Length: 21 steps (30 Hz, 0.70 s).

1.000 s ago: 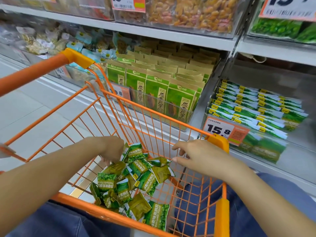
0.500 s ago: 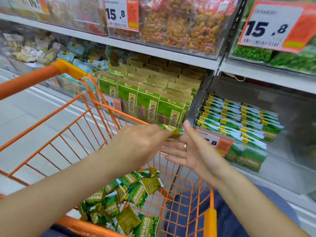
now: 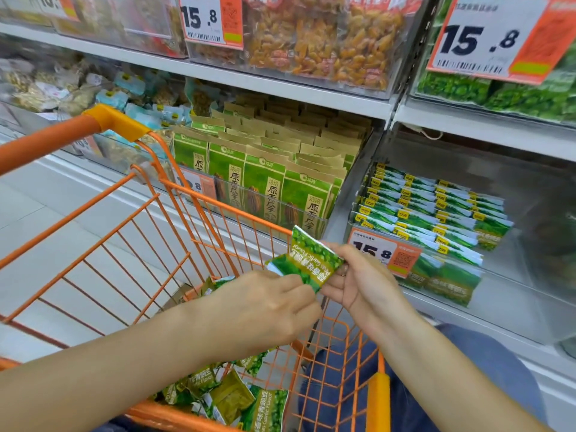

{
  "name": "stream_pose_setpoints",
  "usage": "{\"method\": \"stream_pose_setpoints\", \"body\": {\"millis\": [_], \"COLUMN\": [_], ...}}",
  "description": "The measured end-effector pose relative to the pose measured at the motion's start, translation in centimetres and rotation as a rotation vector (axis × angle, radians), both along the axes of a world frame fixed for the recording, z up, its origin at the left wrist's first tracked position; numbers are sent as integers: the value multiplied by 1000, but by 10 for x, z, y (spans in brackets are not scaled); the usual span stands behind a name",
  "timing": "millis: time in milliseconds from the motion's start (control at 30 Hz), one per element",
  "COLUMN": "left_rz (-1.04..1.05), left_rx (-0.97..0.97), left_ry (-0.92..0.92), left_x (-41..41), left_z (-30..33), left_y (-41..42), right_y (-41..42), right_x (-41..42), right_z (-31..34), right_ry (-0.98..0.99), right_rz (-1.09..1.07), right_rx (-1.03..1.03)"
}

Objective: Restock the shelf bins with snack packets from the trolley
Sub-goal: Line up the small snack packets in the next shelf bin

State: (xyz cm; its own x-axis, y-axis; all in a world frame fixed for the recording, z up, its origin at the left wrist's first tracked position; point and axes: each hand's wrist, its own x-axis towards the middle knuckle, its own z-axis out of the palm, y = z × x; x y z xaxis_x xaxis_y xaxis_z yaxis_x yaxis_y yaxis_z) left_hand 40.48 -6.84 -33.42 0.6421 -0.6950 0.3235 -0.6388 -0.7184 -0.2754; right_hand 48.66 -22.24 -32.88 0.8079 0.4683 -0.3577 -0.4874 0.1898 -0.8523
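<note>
One green packet (image 3: 307, 262) now lifted from trolley (image 3: 174, 210), both hands' fingers (image 3: 304, 280) pinching it.

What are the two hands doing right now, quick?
Left hand: pinching the lower end of a green pea packet.
Right hand: gripping the other side of that same packet.
</note>
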Motion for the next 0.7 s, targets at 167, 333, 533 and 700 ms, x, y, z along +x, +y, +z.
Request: {"method": "stream_pose_setpoints", "body": {"millis": [167, 333, 533, 700], "left_rz": [70, 356, 534, 474], "left_rx": [-199, -337, 171, 518], "left_ry": [105, 336, 770, 873], "left_x": [-2, 20, 45, 61], "left_z": [11, 3, -38, -81], "left_y": [13, 29, 48, 18], "right_y": [-8, 7, -6, -8], "right_x": [7, -2, 8, 17], "right_z": [4, 1, -8, -14], "right_ry": [-63, -103, -1309, -1302], "right_rz": [85, 239, 343, 495], "right_rx": [35, -160, -1178, -1187]}}
